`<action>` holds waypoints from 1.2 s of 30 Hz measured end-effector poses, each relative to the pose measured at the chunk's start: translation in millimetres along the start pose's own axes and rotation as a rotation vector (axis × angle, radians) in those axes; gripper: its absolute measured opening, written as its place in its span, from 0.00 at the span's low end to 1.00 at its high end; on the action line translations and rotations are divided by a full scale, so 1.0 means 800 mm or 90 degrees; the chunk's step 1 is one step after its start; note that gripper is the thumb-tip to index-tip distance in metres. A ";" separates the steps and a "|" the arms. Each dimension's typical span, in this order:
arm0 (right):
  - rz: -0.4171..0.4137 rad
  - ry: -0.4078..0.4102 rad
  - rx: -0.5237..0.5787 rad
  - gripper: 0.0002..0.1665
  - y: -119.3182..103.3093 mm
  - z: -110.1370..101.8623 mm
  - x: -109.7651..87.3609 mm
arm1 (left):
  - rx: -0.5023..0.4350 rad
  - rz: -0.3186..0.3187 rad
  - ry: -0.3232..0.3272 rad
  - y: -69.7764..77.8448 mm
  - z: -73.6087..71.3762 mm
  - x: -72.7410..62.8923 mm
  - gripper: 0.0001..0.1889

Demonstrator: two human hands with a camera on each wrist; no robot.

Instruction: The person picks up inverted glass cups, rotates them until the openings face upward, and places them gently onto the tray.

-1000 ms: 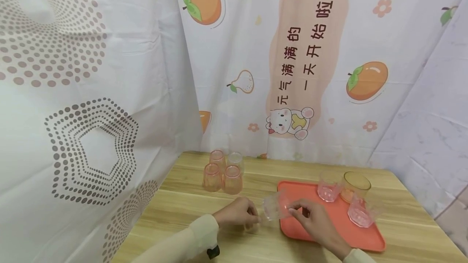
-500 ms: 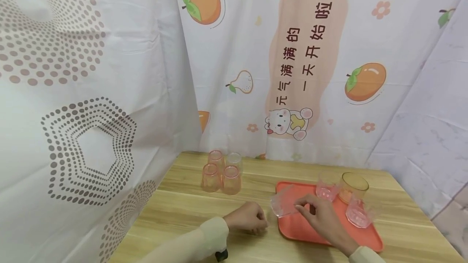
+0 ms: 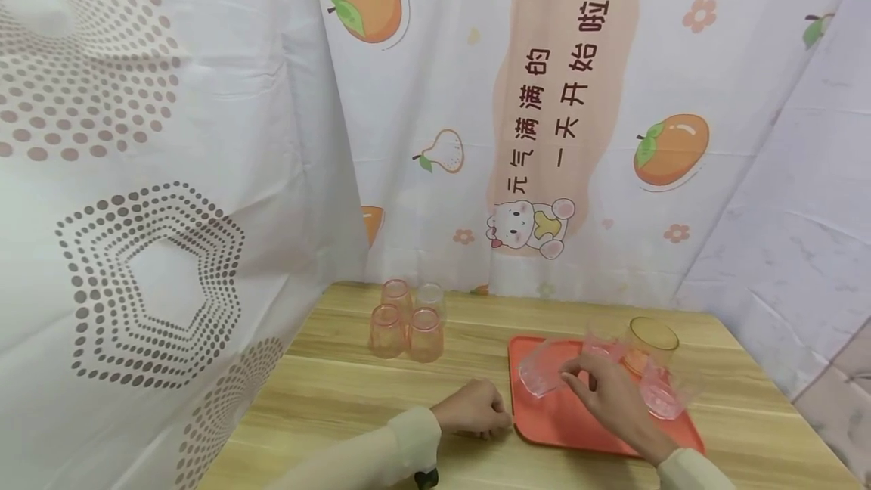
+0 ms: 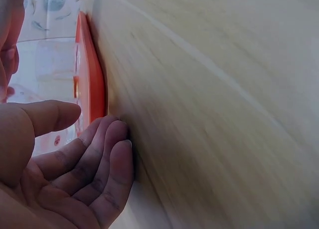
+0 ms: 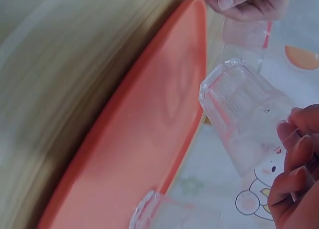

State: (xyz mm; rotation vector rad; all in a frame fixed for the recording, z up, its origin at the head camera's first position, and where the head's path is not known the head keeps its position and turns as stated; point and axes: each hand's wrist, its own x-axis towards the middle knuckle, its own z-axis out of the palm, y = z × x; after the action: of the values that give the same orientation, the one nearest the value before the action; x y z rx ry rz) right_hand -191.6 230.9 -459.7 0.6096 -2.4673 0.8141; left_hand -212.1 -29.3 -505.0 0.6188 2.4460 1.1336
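Note:
My right hand (image 3: 609,399) pinches a clear faceted cup (image 3: 540,375) near its rim. In the right wrist view, the tilted cup (image 5: 241,104) is above the red tray (image 5: 129,139), its base apart from the tray's surface. My left hand (image 3: 472,408) rests on the table by the near left corner of the tray (image 3: 565,422). Its fingers (image 4: 117,164) are loosely curled, with nothing between them and the thumb. Two clear cups that look pinkish, the near one (image 3: 661,398) and the far one (image 3: 603,345), stand on the tray beside an amber glass (image 3: 653,342).
Several upside-down tumblers stand grouped at the back left of the wooden table (image 3: 327,392): pink ones (image 3: 425,335) and a clear one (image 3: 431,301). A printed curtain (image 3: 422,203) hangs behind the table. Another curtain (image 3: 265,195) hangs along the left side.
My right hand has carried the clear cup rightward and over the tray, and its base has swung downward. My left hand has let go of the cup and moved right along the table to the tray's corner.

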 end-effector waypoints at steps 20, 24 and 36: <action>-0.157 0.052 -0.129 0.12 0.047 -0.006 0.014 | 0.046 -0.023 0.022 0.011 0.021 0.017 0.19; -0.162 0.051 -0.145 0.14 0.050 -0.008 0.014 | 0.045 -0.026 0.023 0.012 0.022 0.019 0.20; -0.235 0.063 -0.171 0.15 0.068 -0.027 0.000 | 0.052 -0.022 0.031 0.008 0.022 0.022 0.21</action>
State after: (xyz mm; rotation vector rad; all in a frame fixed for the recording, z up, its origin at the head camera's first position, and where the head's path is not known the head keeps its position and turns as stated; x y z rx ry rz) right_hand -214.7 283.9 -467.5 0.8641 -2.2269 0.3540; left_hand -216.3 -5.5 -513.5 0.5759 2.5460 1.0508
